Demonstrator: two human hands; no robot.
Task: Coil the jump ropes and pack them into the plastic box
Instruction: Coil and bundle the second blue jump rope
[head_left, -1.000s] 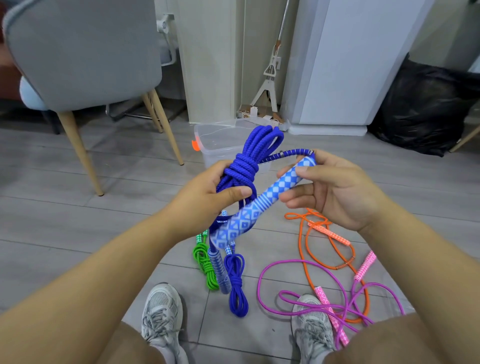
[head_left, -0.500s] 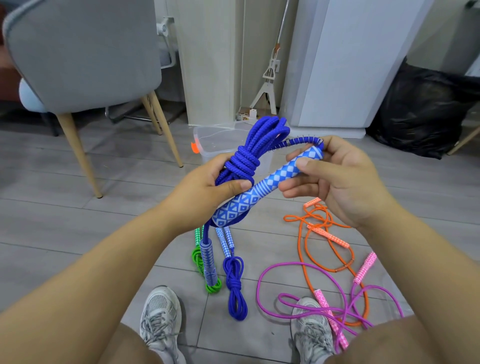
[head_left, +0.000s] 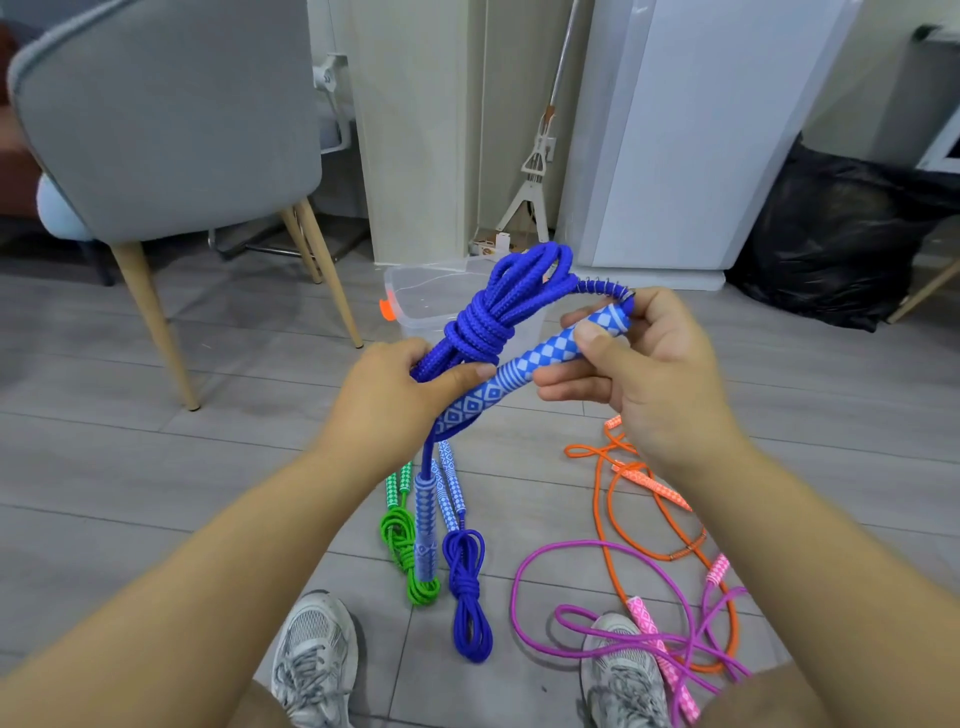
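My left hand (head_left: 402, 387) grips a coiled blue jump rope (head_left: 493, 306) at its wrapped middle, its loops sticking up. My right hand (head_left: 636, 369) pinches that rope's blue-and-white patterned handle (head_left: 540, 364) near its top end. The rope's second handle (head_left: 425, 525) hangs down below my left hand. Just behind the bundle, the clear plastic box (head_left: 431, 301) with an orange clip stands on the floor. On the floor lie a coiled green rope (head_left: 408, 558), a coiled blue rope (head_left: 467, 582), a loose orange rope (head_left: 613, 499) and a loose purple rope (head_left: 587, 623).
A grey chair (head_left: 171, 119) with wooden legs stands at the left. A white cabinet (head_left: 691, 135) and a black bag (head_left: 841, 234) are at the back right. My two shoes (head_left: 314, 654) are at the bottom edge, on grey floor tiles.
Both hands have lifted the blue bundle slightly up and toward the box. The hanging handle swung down beside the coiled ropes on the floor.
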